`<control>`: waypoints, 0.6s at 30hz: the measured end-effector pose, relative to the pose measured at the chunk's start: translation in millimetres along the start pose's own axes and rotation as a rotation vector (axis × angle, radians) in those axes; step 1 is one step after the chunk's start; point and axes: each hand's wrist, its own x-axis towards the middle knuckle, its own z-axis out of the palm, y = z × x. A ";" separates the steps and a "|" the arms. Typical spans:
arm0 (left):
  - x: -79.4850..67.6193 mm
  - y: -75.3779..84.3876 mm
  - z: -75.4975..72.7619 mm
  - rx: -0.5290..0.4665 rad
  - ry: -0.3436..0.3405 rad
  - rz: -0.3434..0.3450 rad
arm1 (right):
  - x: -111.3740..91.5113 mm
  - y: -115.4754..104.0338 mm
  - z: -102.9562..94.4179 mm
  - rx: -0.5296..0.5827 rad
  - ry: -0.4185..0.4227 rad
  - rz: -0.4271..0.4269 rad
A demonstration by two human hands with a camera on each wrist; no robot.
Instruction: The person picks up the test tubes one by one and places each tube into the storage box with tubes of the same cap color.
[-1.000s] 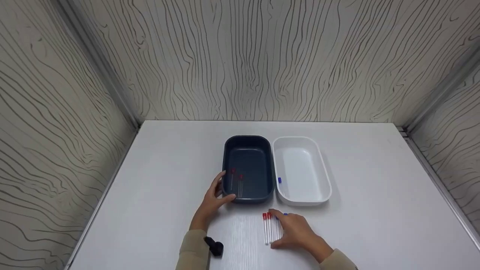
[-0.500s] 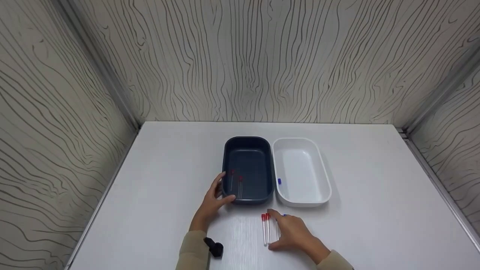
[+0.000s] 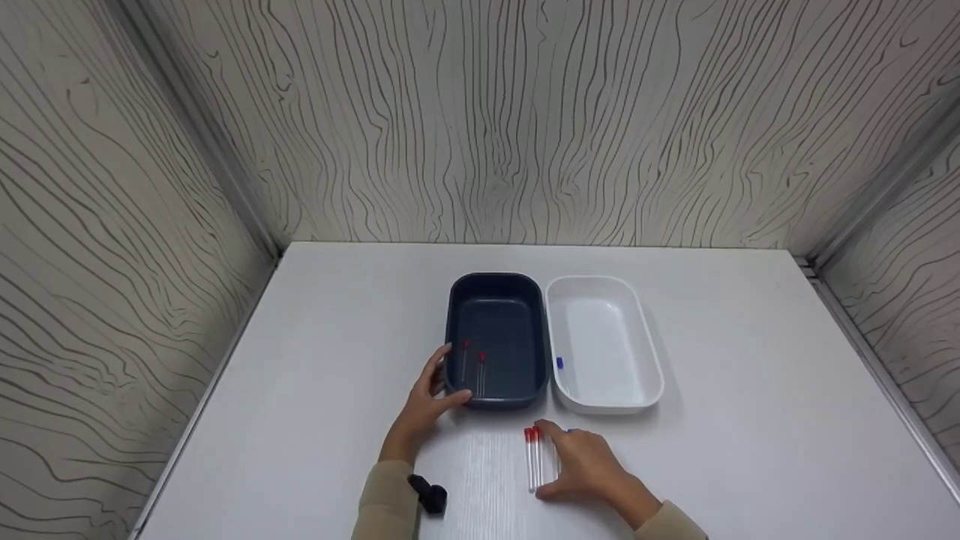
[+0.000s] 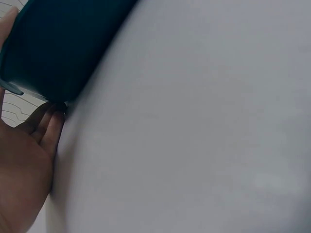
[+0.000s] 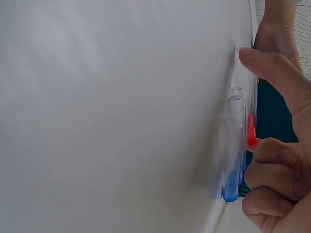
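Observation:
My left hand [image 3: 421,409] grips the near left corner of a dark blue bin [image 3: 499,403], thumb on the rim and fingers along its side. In the left wrist view, the fingers of that hand [image 4: 24,170] lie against the outside of the bin [image 4: 63,48]. Two clear test tubes with red caps [image 3: 532,461] lie side by side on the table. My right hand [image 3: 589,466] pinches the right one lengthwise, index finger at its red cap [image 5: 251,127] and thumb at the other end. Blue-capped test tubes [image 5: 232,160] lie under this hand, mostly hidden from the head view.
A white bin [image 3: 645,337] stands right beside the dark one, with a blue-capped tube [image 3: 559,363] inside. Red-capped tubes [image 3: 481,371] lie in the dark bin. A black object [image 3: 430,495] is by the left sleeve. Patterned panels [image 3: 495,135] enclose the table.
The right hand has shifted very slightly left, and the two red-capped tubes by it have moved a little left. The left hand stays at the dark bin.

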 end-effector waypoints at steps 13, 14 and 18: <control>-2.1 4.6 0.8 0.018 -0.002 -0.016 | -1.5 -8.3 -30.0 0.075 0.019 -0.023; -2.4 5.2 0.9 0.018 -0.001 -0.012 | -1.2 -9.3 -33.3 0.094 0.019 -0.026; -3.1 6.6 1.4 0.018 -0.005 0.008 | 1.0 -12.7 -45.0 0.156 0.014 -0.028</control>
